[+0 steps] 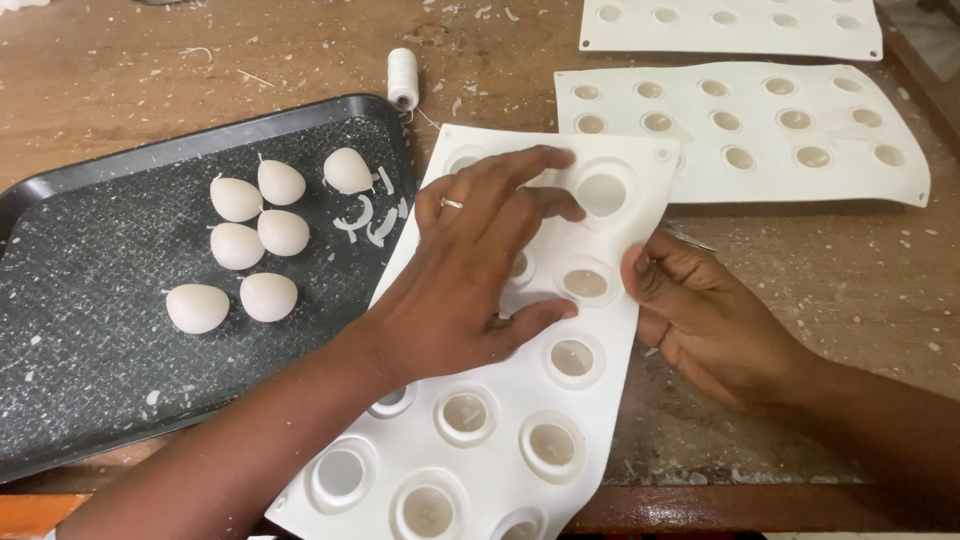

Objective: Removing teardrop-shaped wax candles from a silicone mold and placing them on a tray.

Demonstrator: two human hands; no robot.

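Observation:
A white silicone mould sheet with round cavities lies tilted across the wooden table in front of me. My left hand, with a ring on one finger, presses flat on top of the sheet, fingers spread over its upper cavities. My right hand grips the sheet's right edge, thumb on top near a cavity and fingers tucked under it. To the left, several white egg-shaped wax pieces rest on a black tray, with a few curved white scraps beside them.
Two more white mould sheets lie at the back right, one close and another behind it. A spool of white thread stands beyond the tray. Wax flakes litter the wooden table, whose front edge runs along the bottom.

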